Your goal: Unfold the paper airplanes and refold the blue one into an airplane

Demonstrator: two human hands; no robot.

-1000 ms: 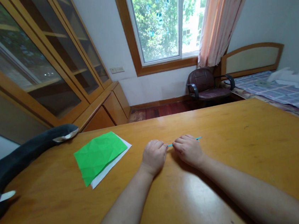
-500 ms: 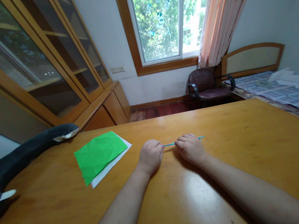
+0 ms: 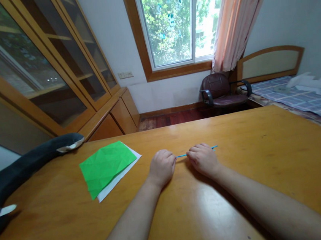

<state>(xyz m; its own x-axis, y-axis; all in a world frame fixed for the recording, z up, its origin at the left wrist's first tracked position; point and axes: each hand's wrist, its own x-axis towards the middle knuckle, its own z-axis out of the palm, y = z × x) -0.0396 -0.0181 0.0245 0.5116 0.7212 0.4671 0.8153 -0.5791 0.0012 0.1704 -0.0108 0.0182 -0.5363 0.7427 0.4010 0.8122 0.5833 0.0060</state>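
Observation:
A thin blue strand [image 3: 181, 155] runs between my two hands, just above the wooden table [image 3: 147, 216]. My left hand [image 3: 162, 166] is closed on its left end. Further along it, my right hand [image 3: 204, 158] is closed too, and the strand's other end sticks out past the knuckles, looking split in two at the tip. Both fists hide parts of the strand, so its exact kind cannot be made out. Left of my left hand lie a creased green sheet of paper [image 3: 106, 167] and, partly beneath it, a white sheet [image 3: 120, 177].
A dark curved object with white parts [image 3: 19, 169] rests along the table's left side. Beyond the table are a glass-fronted cabinet [image 3: 87, 80], a maroon armchair [image 3: 220, 89] and a bed [image 3: 295, 90] with a checked cover.
Almost nothing differs. My right hand has shifted very slightly left along with the strand; the whole view has drifted a few pixels.

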